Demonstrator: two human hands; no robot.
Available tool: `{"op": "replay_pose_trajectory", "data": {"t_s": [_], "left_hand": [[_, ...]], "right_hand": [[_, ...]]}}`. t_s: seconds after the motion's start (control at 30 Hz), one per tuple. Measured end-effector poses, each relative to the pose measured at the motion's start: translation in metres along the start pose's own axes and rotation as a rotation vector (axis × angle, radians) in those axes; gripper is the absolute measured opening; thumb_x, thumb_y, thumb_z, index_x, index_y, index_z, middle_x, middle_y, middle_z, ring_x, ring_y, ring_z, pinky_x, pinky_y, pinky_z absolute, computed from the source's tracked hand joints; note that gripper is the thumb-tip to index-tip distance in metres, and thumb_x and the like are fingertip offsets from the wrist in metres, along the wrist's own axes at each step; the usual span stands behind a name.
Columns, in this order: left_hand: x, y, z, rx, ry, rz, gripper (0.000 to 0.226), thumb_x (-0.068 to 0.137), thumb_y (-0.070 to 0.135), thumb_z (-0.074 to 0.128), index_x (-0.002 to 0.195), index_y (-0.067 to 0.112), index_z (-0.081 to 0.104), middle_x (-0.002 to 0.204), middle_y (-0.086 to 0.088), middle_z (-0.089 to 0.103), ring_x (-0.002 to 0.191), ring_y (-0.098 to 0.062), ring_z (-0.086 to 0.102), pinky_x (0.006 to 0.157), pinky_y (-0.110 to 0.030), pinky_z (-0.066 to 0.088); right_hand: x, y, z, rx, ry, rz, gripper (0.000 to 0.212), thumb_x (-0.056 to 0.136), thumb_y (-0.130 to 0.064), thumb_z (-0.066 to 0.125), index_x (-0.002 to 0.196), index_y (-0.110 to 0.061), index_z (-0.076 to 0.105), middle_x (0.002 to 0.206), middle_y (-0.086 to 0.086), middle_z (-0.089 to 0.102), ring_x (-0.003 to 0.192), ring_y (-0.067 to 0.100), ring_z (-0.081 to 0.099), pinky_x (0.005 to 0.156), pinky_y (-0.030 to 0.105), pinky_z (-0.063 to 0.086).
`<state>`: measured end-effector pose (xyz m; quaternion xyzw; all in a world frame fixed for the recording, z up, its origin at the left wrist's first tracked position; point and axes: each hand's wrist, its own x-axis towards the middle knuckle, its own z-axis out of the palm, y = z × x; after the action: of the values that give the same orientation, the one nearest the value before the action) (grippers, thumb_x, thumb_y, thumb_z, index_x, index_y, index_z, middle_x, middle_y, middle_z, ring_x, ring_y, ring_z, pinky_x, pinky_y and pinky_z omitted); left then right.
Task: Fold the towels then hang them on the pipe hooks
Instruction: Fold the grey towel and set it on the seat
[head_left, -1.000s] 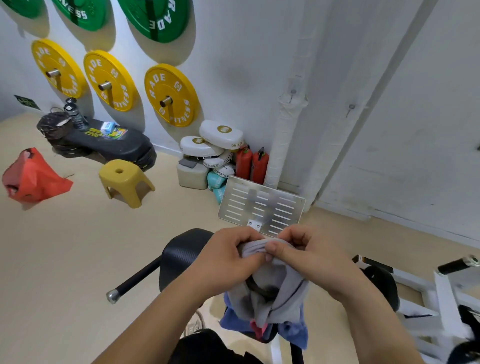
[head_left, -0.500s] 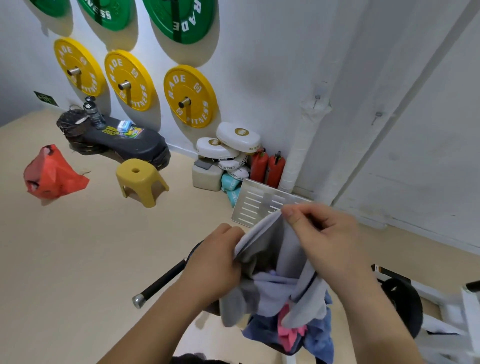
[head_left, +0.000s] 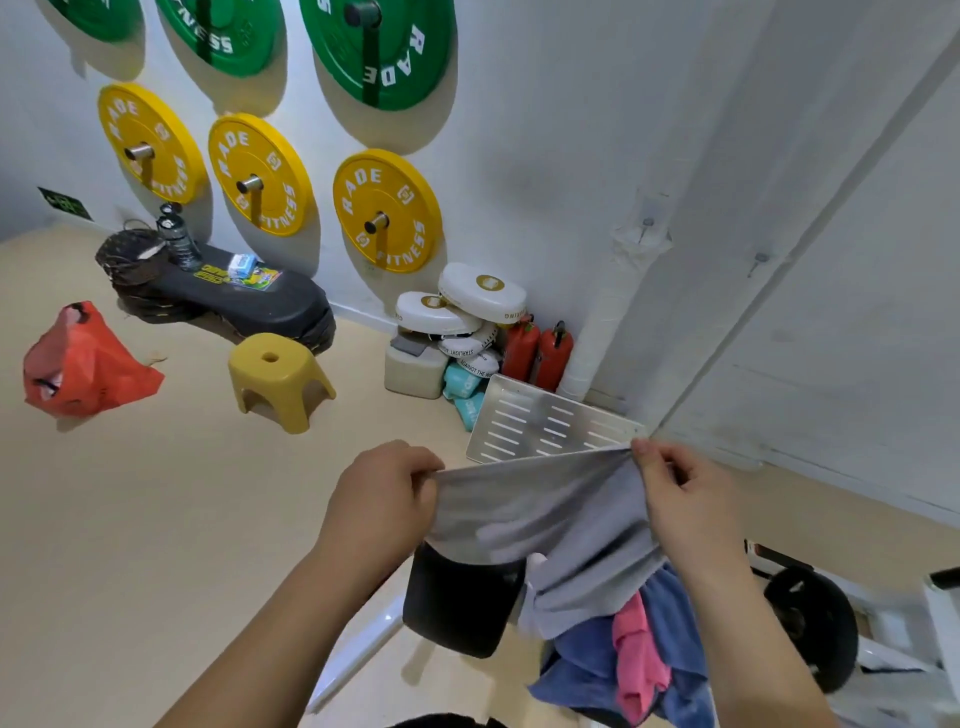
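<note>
A grey towel (head_left: 540, 509) is stretched between my two hands, its top edge pulled taut. My left hand (head_left: 384, 493) pinches the left corner and my right hand (head_left: 680, 493) pinches the right corner. The rest of the towel hangs down over a black padded bench end (head_left: 457, 603). Below it lie a blue towel (head_left: 587, 670) and a pink towel (head_left: 636, 654) in a heap. A white wrapped pipe (head_left: 608, 317) runs up the wall ahead, with a small hook (head_left: 647, 224) on it; a second hook (head_left: 759, 259) sits to its right.
A perforated metal plate (head_left: 545, 421) leans at the pipe's foot beside two red extinguishers (head_left: 540, 353) and white pads (head_left: 467, 306). A yellow stool (head_left: 278, 379) and a red bag (head_left: 83, 364) stand on the floor to the left. Weight plates (head_left: 387, 210) hang on the wall.
My hands have moved apart and spread the bunched grey towel out flat between them. The view has tilted up toward the wall.
</note>
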<state>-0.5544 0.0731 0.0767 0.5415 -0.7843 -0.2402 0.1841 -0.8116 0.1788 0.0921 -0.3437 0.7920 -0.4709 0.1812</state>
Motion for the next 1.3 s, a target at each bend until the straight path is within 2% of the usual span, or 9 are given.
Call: {"op": "replay_pose_trajectory", "data": {"t_s": [0.17,0.3,0.47,0.53,0.63,0.83,1.0,1.13,1.3], "left_hand": [[-0.001,-0.03,-0.001,-0.069,0.014,-0.127,0.012,0.097,0.029,0.06,0.088,0.03,0.067,0.082,0.009,0.07,0.079,-0.014,0.063,0.065,-0.03,0.048],[-0.008,-0.047,-0.002,-0.033,-0.011,-0.298,0.037,0.097,0.051,0.054,0.072,0.024,0.058,0.066,0.004,0.064,0.068,-0.012,0.061,0.059,-0.035,0.051],[-0.017,-0.021,-0.006,-0.798,-0.172,-0.414,0.028,0.1,0.029,0.062,0.086,0.005,0.067,0.078,-0.016,0.069,0.072,-0.032,0.064,0.076,-0.053,0.061],[-0.024,-0.004,-0.007,-0.873,-0.292,-0.34,0.014,0.099,0.017,0.062,0.099,0.02,0.075,0.097,-0.011,0.075,0.09,-0.034,0.068,0.088,-0.048,0.06],[-0.039,0.013,-0.003,-0.91,-0.395,-0.214,0.035,0.099,0.006,0.056,0.113,0.032,0.076,0.109,0.007,0.076,0.104,-0.016,0.07,0.094,-0.032,0.059],[-0.038,-0.001,-0.006,-0.703,-0.09,-0.05,0.025,0.094,0.01,0.069,0.107,0.028,0.08,0.091,0.02,0.069,0.087,0.004,0.066,0.072,-0.009,0.049],[-0.028,-0.01,-0.014,-0.403,-0.134,0.211,0.033,0.093,0.022,0.07,0.122,0.037,0.072,0.084,0.026,0.057,0.086,0.01,0.057,0.076,-0.004,0.039],[-0.026,-0.02,-0.018,-0.34,-0.078,0.196,0.01,0.093,0.028,0.07,0.099,0.032,0.077,0.086,0.019,0.061,0.086,0.001,0.058,0.073,-0.012,0.041],[-0.014,-0.037,-0.032,-0.382,0.109,0.073,0.011,0.095,0.024,0.065,0.099,0.032,0.073,0.091,0.012,0.064,0.088,-0.003,0.058,0.075,-0.021,0.049]], "right_hand": [[-0.01,0.0,0.013,0.053,0.038,0.048,0.022,0.1,-0.039,0.063,0.087,-0.026,0.075,0.083,-0.002,0.074,0.081,0.003,0.065,0.069,0.024,0.043],[-0.015,0.001,0.027,0.061,-0.019,0.082,0.026,0.1,-0.041,0.062,0.083,-0.024,0.073,0.083,0.011,0.073,0.088,0.03,0.068,0.077,0.039,0.053],[-0.028,-0.008,0.051,0.042,-0.199,0.044,0.025,0.098,-0.041,0.063,0.084,-0.025,0.076,0.084,0.008,0.075,0.088,0.031,0.071,0.084,0.051,0.058],[-0.035,-0.014,0.061,0.073,-0.287,0.036,0.022,0.1,-0.037,0.064,0.084,-0.028,0.076,0.084,0.005,0.076,0.087,0.029,0.071,0.083,0.05,0.059],[-0.044,-0.025,0.068,0.116,-0.396,0.03,0.02,0.102,-0.028,0.062,0.087,-0.03,0.076,0.086,-0.003,0.078,0.085,0.016,0.073,0.079,0.037,0.06],[-0.047,-0.04,0.069,0.012,-0.576,-0.136,0.017,0.1,-0.025,0.064,0.091,-0.029,0.077,0.088,-0.003,0.076,0.087,0.015,0.071,0.085,0.044,0.059],[-0.051,-0.046,0.078,-0.098,-0.709,-0.277,0.016,0.101,-0.026,0.064,0.097,-0.032,0.078,0.096,-0.012,0.077,0.096,0.009,0.07,0.089,0.04,0.057],[-0.048,-0.038,0.08,-0.087,-0.646,-0.219,0.011,0.094,-0.03,0.073,0.085,-0.028,0.079,0.075,-0.015,0.073,0.072,-0.001,0.064,0.07,0.025,0.051],[-0.04,-0.001,0.075,-0.215,-0.747,-0.086,0.033,0.086,-0.046,0.071,0.074,-0.017,0.063,0.056,-0.013,0.046,0.056,0.007,0.041,0.059,0.027,0.037]]}}
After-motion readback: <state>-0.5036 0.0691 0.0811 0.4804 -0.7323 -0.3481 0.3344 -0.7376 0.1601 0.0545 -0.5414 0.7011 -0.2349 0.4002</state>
